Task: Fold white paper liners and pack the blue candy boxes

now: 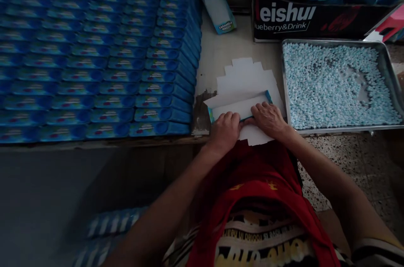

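Note:
A partly folded candy box (pixel 235 108), white inside and blue outside, lies near the table's front edge with its long walls raised. Its near wall is gripped by my left hand (pixel 225 130) at the left part and by my right hand (pixel 268 118) at the right part. The fingers of both hands curl over that wall, and the thumbs are mostly hidden below it. Beneath and behind the box, flat white cardboard blanks (pixel 248 75) with stepped edges are spread out, one reaching past the table edge.
Stacked blue boxes (pixel 120 65) fill the table's left side. On the right stands a metal tray (pixel 285 90) of pale blue and white candies (pixel 322 90). Behind it is a black carton (pixel 284 27) holding blue boxes. Another blue box (pixel 219 12) lies at the back.

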A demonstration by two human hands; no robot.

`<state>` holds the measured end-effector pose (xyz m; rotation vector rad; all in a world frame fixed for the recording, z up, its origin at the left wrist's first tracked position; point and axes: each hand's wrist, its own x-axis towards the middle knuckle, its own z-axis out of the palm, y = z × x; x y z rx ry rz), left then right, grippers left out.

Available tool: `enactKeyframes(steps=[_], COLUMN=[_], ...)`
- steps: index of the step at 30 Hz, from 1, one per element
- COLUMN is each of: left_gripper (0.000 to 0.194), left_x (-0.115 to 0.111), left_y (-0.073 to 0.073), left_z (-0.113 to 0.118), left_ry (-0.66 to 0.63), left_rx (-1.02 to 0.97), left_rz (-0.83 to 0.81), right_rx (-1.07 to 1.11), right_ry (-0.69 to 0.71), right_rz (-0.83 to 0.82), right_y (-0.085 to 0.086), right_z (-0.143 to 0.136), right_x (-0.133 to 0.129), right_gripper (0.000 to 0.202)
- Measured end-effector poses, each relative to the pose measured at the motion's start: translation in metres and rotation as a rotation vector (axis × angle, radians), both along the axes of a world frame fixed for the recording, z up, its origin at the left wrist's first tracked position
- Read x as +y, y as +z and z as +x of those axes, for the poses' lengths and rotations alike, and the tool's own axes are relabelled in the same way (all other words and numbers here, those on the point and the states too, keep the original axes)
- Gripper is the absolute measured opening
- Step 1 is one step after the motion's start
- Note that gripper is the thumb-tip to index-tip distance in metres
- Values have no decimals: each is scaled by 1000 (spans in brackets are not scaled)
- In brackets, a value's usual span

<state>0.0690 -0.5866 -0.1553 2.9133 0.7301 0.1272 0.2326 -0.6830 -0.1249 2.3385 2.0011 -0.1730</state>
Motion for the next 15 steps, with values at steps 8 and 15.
enactKeyframes(steps=[8, 15], left_gripper=[17, 25], left_x=[36, 89], left_y=[35, 89], left_z=[-1, 37], left_ry=[-447, -634], left_rx=[35, 1], left_rz=[-167, -169], right_rx=[305, 208], right_ry=[165, 425], right_rz=[-128, 177], right_y=[57, 124], right_z=[9, 51], right_x=[-20, -29], right_gripper=[28, 39])
